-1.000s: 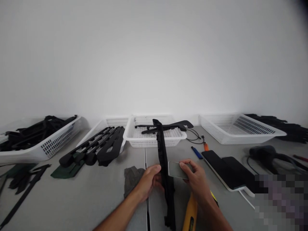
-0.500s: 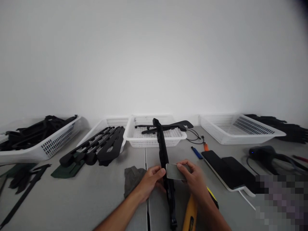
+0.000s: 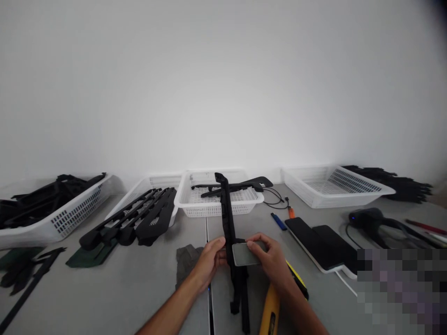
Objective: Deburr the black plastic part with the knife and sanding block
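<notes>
A long, narrow black plastic part [image 3: 226, 218] stands out lengthwise in front of me, its far end overlapping the middle basket in view. My left hand [image 3: 208, 261] grips it near its middle, the thumb along its left side. In my right hand [image 3: 271, 259] is a flat grey rectangular pad [image 3: 244, 256], pinched between thumb and fingers. The pad's left edge lies against the part's right side. Under the near end, a second dark strip [image 3: 245, 302] shows. A crumpled grey cloth [image 3: 186, 261] lies left of my left hand.
White baskets [image 3: 220, 211] line the wall, several holding black parts. A yellow-handled tool [image 3: 269, 311] lies below my right wrist. Farther right are a blue strip [image 3: 278, 221], two dark phone-like slabs [image 3: 309, 244] and a black corded device [image 3: 370, 221].
The black part has rolled in my left hand, showing a different side, and a second strip now appears beneath it. The grey pad stays beside it. The whole view has shifted slightly.
</notes>
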